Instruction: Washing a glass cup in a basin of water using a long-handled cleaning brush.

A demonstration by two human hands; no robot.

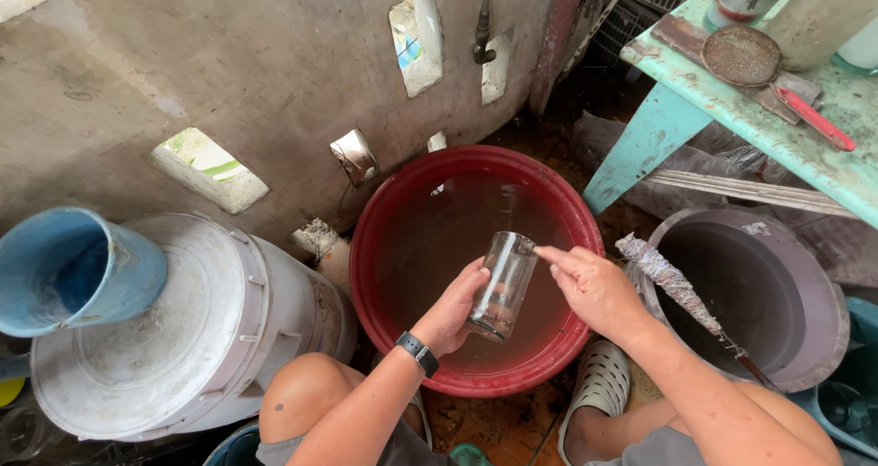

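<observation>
My left hand (453,309) grips a clear drinking glass (502,285), tilted, over a large red basin (393,201) full of water. My right hand (593,287) is beside the glass with its fingertips touching the rim. A black watch sits on my left wrist. I am squatting, with my knees at the bottom of the view.
A white lidded drum (183,329) and a blue bucket (73,269) stand at the left. A grey basin (759,292) with a wrapped stick (672,283) lies at the right. A green table (777,109) holds a strainer (745,56). A concrete wall rises behind.
</observation>
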